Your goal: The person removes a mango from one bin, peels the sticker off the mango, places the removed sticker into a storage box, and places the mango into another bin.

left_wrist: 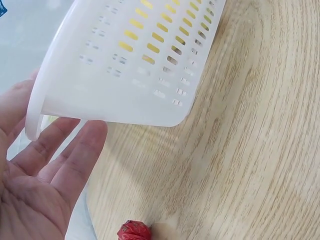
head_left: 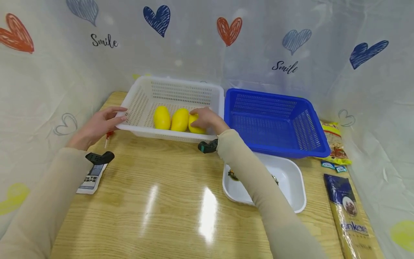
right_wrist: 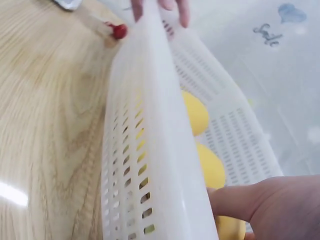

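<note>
White slotted basket (head_left: 181, 91) sits at the back of the wooden table (head_left: 161, 201), touching the blue basket (head_left: 275, 122) on its right. Inside the white basket: 3 yellow mangoes in a row near the front wall. Left mango (head_left: 161, 117) and middle mango (head_left: 179, 119) lie free and touch each other.

Right hand (head_left: 207, 120) reaches over the front rim into the white basket; fingers are curled over the third mango (head_left: 194, 126), at the right end of the row. In the right wrist view the hand (right_wrist: 270, 202) lies against this fruit (right_wrist: 230, 227), with the other 2 mangoes beyond it.

Left hand (head_left: 98, 126) rests at the basket's left front corner, fingers fairly straight and relaxed, tips touching the rim. The left wrist view shows its open palm (left_wrist: 35, 185) and fingertips just under the rim (left_wrist: 120, 75).

Elsewhere: a small red object (left_wrist: 133, 231) on the table near the left hand, a white tray (head_left: 291, 180) in front of the blue basket, snack packets (head_left: 336, 144) and a long dark packet (head_left: 347, 212) at the right edge, a small card (head_left: 92, 180) at the left.
</note>
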Tool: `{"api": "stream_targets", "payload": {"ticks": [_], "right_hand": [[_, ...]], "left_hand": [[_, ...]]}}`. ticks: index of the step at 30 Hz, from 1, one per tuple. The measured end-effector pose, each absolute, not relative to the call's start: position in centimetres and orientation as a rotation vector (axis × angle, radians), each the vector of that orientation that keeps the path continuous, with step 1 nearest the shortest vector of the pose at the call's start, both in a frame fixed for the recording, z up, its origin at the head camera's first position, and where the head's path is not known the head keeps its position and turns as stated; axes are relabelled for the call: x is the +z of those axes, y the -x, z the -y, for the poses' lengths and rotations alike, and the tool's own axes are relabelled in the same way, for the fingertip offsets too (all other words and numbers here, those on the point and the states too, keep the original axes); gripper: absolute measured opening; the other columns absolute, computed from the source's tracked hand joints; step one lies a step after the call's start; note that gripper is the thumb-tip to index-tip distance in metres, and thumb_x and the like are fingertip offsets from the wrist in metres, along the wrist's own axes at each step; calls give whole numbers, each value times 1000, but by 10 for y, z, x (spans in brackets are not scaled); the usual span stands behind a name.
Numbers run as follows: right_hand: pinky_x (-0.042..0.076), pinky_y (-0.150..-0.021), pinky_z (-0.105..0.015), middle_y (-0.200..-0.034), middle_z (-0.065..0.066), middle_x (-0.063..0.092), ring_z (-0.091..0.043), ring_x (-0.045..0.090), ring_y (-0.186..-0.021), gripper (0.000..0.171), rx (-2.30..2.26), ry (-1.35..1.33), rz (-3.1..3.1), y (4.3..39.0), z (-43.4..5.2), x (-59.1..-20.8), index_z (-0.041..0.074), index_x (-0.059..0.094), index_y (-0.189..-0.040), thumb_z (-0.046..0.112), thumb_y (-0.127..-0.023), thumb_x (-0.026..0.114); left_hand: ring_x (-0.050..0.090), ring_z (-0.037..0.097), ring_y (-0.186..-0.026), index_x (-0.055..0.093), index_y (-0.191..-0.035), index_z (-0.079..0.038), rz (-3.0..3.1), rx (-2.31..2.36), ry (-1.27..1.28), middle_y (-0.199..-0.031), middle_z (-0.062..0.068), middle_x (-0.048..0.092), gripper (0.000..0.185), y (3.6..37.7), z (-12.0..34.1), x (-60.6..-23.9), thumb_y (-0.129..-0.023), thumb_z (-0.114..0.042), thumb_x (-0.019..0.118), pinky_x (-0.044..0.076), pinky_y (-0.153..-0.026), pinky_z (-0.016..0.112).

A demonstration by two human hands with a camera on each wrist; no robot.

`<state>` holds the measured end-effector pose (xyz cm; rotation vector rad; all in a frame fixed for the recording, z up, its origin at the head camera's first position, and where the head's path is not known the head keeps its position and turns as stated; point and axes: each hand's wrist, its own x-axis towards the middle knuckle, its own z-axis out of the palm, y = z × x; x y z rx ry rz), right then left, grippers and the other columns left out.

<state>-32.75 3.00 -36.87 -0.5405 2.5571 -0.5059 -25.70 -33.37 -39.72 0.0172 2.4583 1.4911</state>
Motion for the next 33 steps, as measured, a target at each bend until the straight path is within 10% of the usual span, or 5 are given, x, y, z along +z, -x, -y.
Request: {"api": "stream_targets", "payload": {"ticks": [22,28,33], "right_hand": [[29,-113,-48,-159,3,26,-25,28,-143,52,-1094,462,-2417,306,-84,-346,30,37,-151,31,-101,54],[39,-105,-51,-155,2,32,-25,44,-134,48,-1163,538,-2523,252,-167,-334,29,41,-148,34,-102,52],[39,-105,-54,-150,-14,36,-36,41,-134,48,-1115,646,-2699,206,-235,-348,11,40,-149,26,-104,50]], "left_hand": [[59,0,-92,30,-152,-11,-2502,1408,-59,-145,21,40,63,265,328,-399,-101,-41,52,54,-78,25],[49,32,-122,24,-155,-11,-2630,1295,-117,-153,24,29,67,258,327,-396,-102,-46,44,52,-83,36],[23,50,-138,28,-150,2,-2984,1086,-338,-153,34,19,60,244,316,-394,-105,-33,44,28,-105,64]]}}
